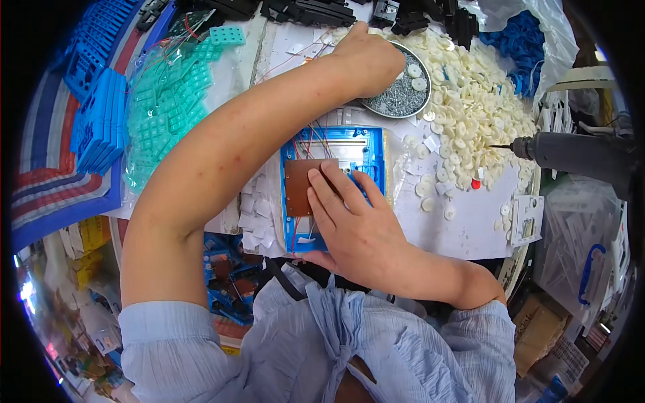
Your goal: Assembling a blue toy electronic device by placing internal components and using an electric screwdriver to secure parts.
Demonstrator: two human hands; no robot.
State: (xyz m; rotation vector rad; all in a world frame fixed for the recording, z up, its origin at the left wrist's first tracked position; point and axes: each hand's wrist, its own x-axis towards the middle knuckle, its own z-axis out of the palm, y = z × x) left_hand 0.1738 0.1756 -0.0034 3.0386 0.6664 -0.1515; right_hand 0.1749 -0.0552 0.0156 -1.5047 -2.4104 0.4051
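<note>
My left arm reaches across the table, and my left hand (366,57) lies curled over the near rim of a round metal bowl (418,101) filled with small grey screws (396,95). Its fingertips are hidden. My right hand (349,225) rests on a blue plastic frame (373,144) with thin coloured wires running into it. The fingers lie flat on a brown board (297,185) set in the frame, and the thumb sits at the frame's near edge.
A big heap of white plastic discs (470,101) spreads right of the bowl. A grey power drill (578,154) points in from the right. Teal plates (168,107) and stacked blue plates (101,121) lie left, black parts (309,10) at the back, a white bracket (526,218) right.
</note>
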